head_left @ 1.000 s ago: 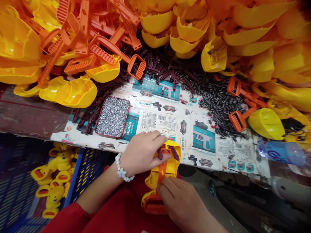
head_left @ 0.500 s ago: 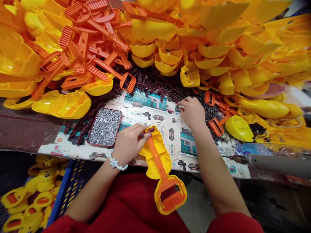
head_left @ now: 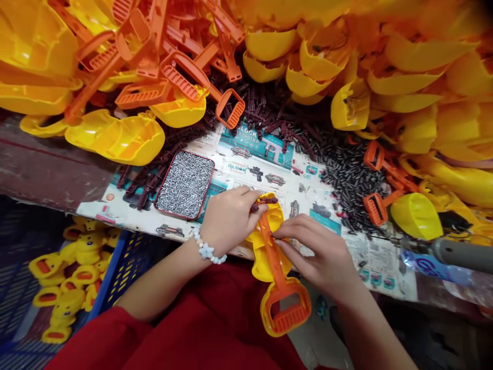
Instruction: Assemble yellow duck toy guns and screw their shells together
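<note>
My left hand [head_left: 231, 216] wears a beaded bracelet and grips the top end of a yellow plastic toy shell [head_left: 262, 261], open side up. An orange rod with a ribbed loop handle [head_left: 284, 325] lies along the inside of the shell. A dark brown plastic part [head_left: 265, 202] crosses its top, by my left thumb. My right hand [head_left: 319, 252] is closed in a pinch at the middle of the orange rod. A small dark piece shows at its fingertips, mostly hidden.
A tray of small silvery screws [head_left: 185, 185] sits left on the cardboard-covered table. Behind lie small black pieces [head_left: 350, 177], orange handles [head_left: 185, 77] and stacked yellow shells [head_left: 269, 49]. A grey power screwdriver [head_left: 462, 254] lies right. A blue crate [head_left: 115, 272] holds yellow duck toys [head_left: 73, 272].
My right hand has come back from the small black pieces at the rear to the orange rod in the shell. My left hand still grips the shell. The whole view has shifted.
</note>
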Tool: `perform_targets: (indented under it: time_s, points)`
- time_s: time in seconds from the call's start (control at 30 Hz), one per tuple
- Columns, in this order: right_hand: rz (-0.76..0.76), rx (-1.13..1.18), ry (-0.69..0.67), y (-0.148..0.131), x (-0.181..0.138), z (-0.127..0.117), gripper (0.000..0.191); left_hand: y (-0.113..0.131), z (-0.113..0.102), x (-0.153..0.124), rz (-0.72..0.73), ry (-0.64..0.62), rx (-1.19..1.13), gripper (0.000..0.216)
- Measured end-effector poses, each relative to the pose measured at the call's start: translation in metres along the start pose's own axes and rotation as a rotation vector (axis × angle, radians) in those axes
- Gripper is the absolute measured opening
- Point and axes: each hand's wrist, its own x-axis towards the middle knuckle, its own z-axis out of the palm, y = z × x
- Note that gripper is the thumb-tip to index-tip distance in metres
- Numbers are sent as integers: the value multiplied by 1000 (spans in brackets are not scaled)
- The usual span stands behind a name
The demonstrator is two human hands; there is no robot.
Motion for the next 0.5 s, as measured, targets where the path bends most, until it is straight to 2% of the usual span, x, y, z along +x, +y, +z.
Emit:
perform_targets:
  time_s: [0.33,0.5]
  points:
    - [-24,-43,82,5,5,13,7,2,0,-1,-19,-9,29,22]
    - [45,-77,166,-3,14,23,8,9,1,-5,-72,-42,24,22]
